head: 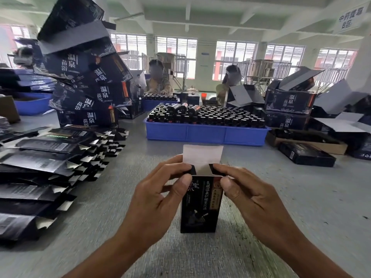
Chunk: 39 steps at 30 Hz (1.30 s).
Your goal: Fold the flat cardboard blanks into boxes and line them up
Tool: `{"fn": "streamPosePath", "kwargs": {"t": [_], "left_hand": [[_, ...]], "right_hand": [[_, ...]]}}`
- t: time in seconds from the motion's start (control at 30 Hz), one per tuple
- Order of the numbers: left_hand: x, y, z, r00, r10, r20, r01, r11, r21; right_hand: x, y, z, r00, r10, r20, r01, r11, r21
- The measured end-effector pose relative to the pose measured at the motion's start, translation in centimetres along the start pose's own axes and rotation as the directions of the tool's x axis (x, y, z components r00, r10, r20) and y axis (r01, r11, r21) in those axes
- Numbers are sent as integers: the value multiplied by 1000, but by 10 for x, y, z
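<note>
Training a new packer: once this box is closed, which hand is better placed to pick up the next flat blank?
Probably the left hand. The flat blanks are fanned out on its side; the right hand would have to cross over the box. Both hands now pinch the box's top flaps.

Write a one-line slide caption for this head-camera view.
Left hand and right hand pinch the side flaps of an upright black box, its white top flap open, beside flat blanks.

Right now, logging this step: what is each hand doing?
Left hand: pinches the box top's left corner.
Right hand: pinches its right corner.
</note>
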<state>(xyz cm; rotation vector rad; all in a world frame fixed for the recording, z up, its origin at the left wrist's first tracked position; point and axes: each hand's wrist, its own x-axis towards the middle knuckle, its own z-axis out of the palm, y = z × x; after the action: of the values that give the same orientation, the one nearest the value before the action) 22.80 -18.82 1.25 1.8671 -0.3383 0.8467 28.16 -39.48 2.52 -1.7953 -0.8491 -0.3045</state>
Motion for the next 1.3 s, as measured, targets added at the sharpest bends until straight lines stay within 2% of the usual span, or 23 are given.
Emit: {"fn": "streamPosePath", "kwargs": {"t": [0.13,0.33,0.6,1.03,1.3], "left_hand": [[0,5,0,1000,13,7,-13,1000,-14],[1,5,0,999,22,28,-21,1000,-12],[0,5,-1,1000,-3,24,4,999,-32],[-1,15,4,993,-107,-44,95,972,-217],[-1,10,1,994,101,-28,-100,994,35]], "right_hand": [[0,-3,0,995,-62,-79,58,997,-60],[-1,-6,2,993,-32,-116,42,995,89],[-3,-12,1,982,-24,-186,40,996,83],[-2,-9,2,979,-16,-204,48,988,150],[-1,-2,3,982,-49,-183,66,994,90]]}}
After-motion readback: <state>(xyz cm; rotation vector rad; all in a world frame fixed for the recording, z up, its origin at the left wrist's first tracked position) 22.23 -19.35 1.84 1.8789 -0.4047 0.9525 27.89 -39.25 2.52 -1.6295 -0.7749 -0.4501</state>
